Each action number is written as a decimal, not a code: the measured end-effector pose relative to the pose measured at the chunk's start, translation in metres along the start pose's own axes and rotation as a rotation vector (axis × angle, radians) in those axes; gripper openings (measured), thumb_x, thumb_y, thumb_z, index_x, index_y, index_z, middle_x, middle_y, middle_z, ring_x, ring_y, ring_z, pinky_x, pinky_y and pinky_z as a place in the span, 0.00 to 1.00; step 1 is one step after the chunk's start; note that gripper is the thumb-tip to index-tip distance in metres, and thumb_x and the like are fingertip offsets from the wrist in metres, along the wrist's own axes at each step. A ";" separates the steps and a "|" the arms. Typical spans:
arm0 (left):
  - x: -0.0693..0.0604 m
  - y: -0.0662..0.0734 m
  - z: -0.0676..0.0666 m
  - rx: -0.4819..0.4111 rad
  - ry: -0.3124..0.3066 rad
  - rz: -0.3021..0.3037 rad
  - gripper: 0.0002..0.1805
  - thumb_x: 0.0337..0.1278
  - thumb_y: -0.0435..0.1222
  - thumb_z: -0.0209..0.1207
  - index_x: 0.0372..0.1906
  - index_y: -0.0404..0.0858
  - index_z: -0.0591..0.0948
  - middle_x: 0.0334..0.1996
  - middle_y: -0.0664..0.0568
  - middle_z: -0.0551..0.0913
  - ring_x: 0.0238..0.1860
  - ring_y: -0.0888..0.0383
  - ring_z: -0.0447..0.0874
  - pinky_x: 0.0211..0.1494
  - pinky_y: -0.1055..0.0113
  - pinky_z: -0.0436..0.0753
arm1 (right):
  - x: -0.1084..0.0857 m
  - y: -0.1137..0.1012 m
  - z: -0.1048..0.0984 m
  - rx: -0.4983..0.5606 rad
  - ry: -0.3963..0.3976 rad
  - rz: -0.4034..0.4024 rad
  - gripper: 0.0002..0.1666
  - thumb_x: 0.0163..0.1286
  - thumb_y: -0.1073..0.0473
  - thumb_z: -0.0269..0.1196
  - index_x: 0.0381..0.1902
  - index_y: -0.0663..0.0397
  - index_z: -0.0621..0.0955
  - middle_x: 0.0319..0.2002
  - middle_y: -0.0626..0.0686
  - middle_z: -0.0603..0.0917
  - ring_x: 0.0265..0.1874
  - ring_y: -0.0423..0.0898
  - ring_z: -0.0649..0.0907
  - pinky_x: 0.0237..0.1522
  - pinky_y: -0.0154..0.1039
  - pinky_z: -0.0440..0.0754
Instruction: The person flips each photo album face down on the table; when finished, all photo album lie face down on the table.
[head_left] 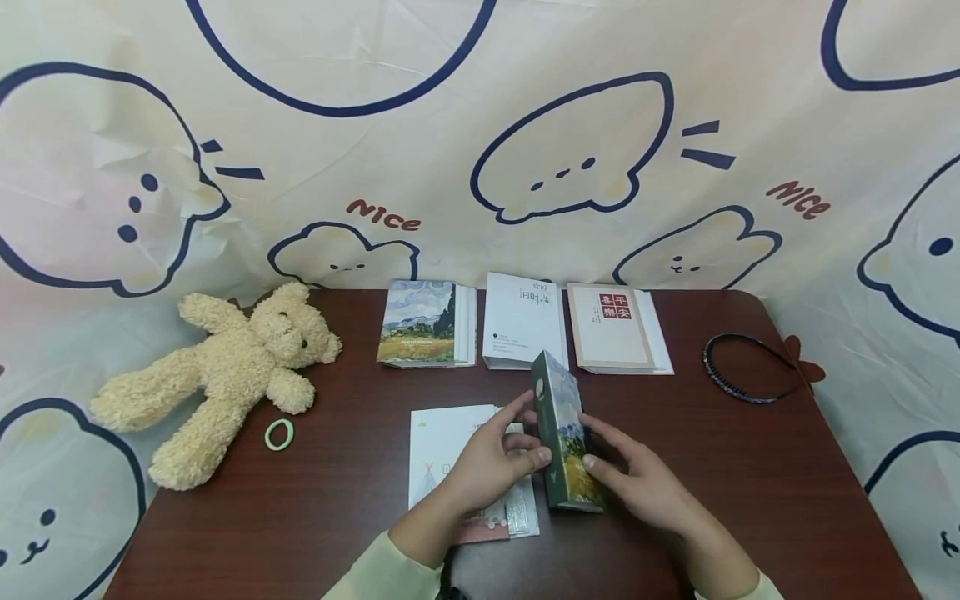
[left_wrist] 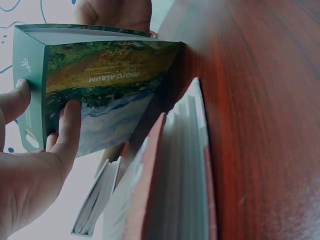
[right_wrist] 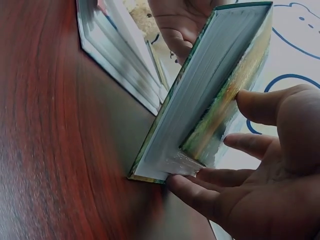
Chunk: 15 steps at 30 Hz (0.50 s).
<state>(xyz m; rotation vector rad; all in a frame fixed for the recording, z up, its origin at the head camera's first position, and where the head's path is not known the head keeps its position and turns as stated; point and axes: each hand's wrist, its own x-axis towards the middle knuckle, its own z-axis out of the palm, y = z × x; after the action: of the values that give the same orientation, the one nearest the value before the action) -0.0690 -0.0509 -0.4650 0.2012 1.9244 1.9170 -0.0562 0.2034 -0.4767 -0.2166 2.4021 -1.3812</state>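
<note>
Photo album (head_left: pixel 558 433), green spine, landscape cover: one, stood on edge, tilted, above the near middle of the counter (head_left: pixel 262 521). Left hand (head_left: pixel 491 462): grip pinching its spine side. Right hand (head_left: pixel 648 487): grip pinching its right side. Pale album (head_left: pixel 435 446): one, lying just left. White album (head_left: pixel 521 325): one, far middle. Plush bear (head_left: pixel 232 367): one, left. Green ring (head_left: pixel 268 434): one, near the bear. Headband (head_left: pixel 708 367): one, far right.

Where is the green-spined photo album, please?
In the head view, the green-spined photo album is between the left hand and right hand, right of the pink-and-white album.
</note>
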 end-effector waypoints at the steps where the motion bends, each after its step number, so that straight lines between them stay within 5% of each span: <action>1: 0.000 0.001 0.000 0.002 0.001 0.003 0.45 0.64 0.33 0.70 0.81 0.46 0.61 0.62 0.44 0.72 0.54 0.52 0.85 0.48 0.62 0.87 | 0.000 0.000 0.000 0.010 -0.003 -0.001 0.34 0.77 0.44 0.62 0.78 0.35 0.69 0.73 0.61 0.72 0.72 0.63 0.69 0.69 0.71 0.64; 6: 0.001 0.005 0.000 0.018 0.008 0.018 0.45 0.64 0.34 0.70 0.81 0.48 0.62 0.61 0.46 0.73 0.53 0.52 0.85 0.47 0.62 0.86 | 0.002 0.000 0.005 0.113 -0.024 0.032 0.34 0.78 0.45 0.62 0.78 0.33 0.69 0.73 0.59 0.72 0.71 0.59 0.71 0.71 0.66 0.64; 12: 0.000 0.009 0.001 0.060 0.020 0.040 0.45 0.63 0.36 0.71 0.81 0.49 0.62 0.61 0.47 0.73 0.51 0.54 0.84 0.46 0.62 0.84 | 0.004 0.000 0.009 0.256 -0.077 0.026 0.35 0.79 0.48 0.61 0.80 0.40 0.66 0.74 0.58 0.71 0.73 0.56 0.71 0.67 0.36 0.70; 15: 0.000 0.012 0.002 0.085 0.025 0.049 0.45 0.63 0.38 0.71 0.81 0.49 0.62 0.60 0.47 0.73 0.50 0.54 0.84 0.46 0.61 0.83 | 0.005 0.000 0.011 0.282 -0.077 0.032 0.36 0.79 0.49 0.61 0.80 0.42 0.65 0.73 0.57 0.73 0.73 0.55 0.71 0.68 0.37 0.68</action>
<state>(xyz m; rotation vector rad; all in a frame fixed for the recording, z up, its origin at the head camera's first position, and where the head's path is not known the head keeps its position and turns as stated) -0.0704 -0.0490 -0.4536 0.2525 2.0372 1.8783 -0.0566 0.1931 -0.4827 -0.1533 2.1096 -1.6439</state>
